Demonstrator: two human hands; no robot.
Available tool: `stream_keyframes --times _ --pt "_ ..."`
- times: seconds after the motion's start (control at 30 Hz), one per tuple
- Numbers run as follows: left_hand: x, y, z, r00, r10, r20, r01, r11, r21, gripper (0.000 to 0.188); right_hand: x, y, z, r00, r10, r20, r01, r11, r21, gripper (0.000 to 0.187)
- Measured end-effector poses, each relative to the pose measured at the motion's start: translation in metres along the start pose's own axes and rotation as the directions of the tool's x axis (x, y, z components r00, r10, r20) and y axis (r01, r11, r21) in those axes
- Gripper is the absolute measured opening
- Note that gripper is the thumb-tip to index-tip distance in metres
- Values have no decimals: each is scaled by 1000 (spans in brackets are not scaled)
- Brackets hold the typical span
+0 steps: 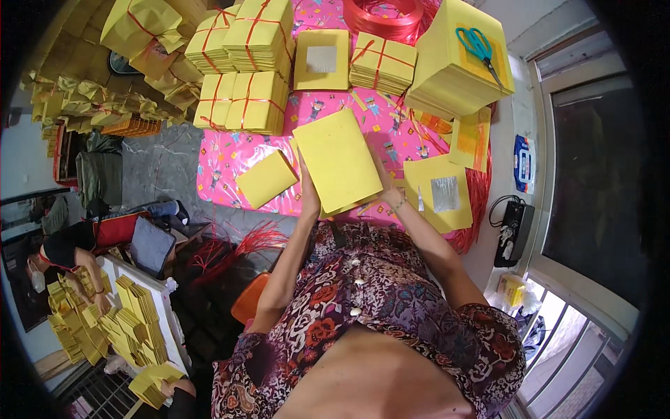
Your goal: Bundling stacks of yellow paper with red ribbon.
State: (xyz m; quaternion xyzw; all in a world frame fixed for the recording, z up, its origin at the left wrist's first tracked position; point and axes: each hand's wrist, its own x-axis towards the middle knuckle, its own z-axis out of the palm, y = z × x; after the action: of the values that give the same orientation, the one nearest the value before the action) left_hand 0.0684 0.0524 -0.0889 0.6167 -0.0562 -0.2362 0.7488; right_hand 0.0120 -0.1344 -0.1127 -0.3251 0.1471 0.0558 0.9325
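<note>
A thick stack of plain yellow paper sheets (338,159) stands tilted on edge over the pink patterned table cover (230,157). My left hand (308,197) grips its lower left side and my right hand (388,192) holds its lower right edge. A smaller loose yellow stack (266,179) lies just left of my left hand. To the right lies a yellow stack with a silver foil square (440,192) on top.
Bundles of yellow paper tied with red string (246,101) fill the far side. A tall yellow stack (460,56) carries teal scissors (478,45). A red string roll (384,17) sits at the back. Another person (66,255) sorts yellow sheets at lower left.
</note>
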Motion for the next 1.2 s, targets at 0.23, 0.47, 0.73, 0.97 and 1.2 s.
stream_keyframes --times 0.23,0.47,0.73,0.97,1.2 --pt "-2 6 -4 993 19 113 -45 973 227 63 15 1 14 999 -42 -8 41 998 -57 71" --pt "3 -1 -10 997 -43 59 41 998 44 62 4 -7 12 996 -90 -10 88 990 -113 70" --pt "1 3 -2 996 80 46 -87 981 176 62 17 -8 19 989 -142 -28 136 976 -168 69" --pt "7 8 -4 997 -5 73 -6 989 149 66 4 -10 18 984 -179 -24 170 961 -217 68" --pt "35 11 -24 997 -47 -53 42 995 -92 60 -3 -19 32 978 -197 -69 183 968 -171 67"
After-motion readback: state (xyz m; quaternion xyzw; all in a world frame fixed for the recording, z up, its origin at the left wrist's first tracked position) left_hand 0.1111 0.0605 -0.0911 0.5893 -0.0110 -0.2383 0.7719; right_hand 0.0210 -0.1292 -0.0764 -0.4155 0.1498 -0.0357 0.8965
